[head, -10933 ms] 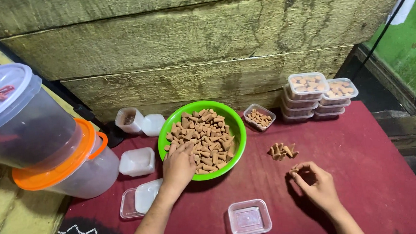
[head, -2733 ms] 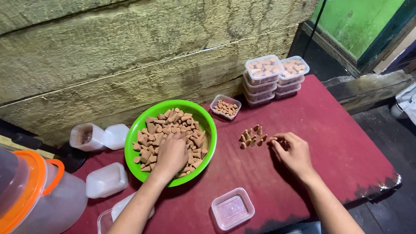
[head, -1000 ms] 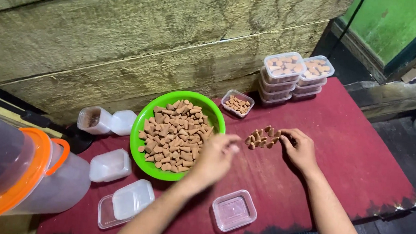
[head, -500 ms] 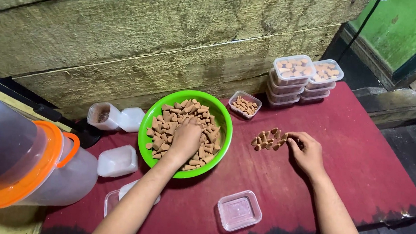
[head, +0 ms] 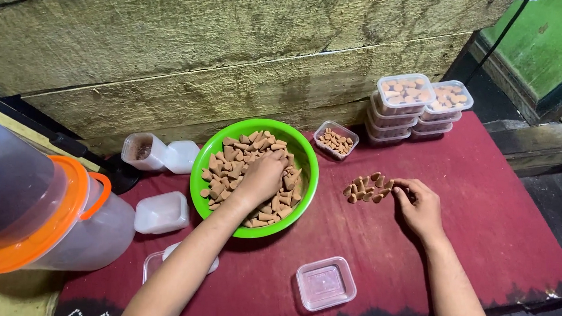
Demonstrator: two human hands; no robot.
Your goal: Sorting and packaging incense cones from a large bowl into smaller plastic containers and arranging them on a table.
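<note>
Maroon cloth-covered table (head: 491,203) against rough yellowish plank wall (head: 235,44), green bowl (head: 306,154) atop.

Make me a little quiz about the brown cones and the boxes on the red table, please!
1. True or false: the left hand is inside the green bowl.
2. What is the right hand touching? A) the small pile of cones on the red table B) the stacked lidded boxes C) the orange-rimmed jar
3. Fill in: the open box with cones sits just to the ____ of the bowl.

Key: 1 true; 2 A; 3 right
</note>
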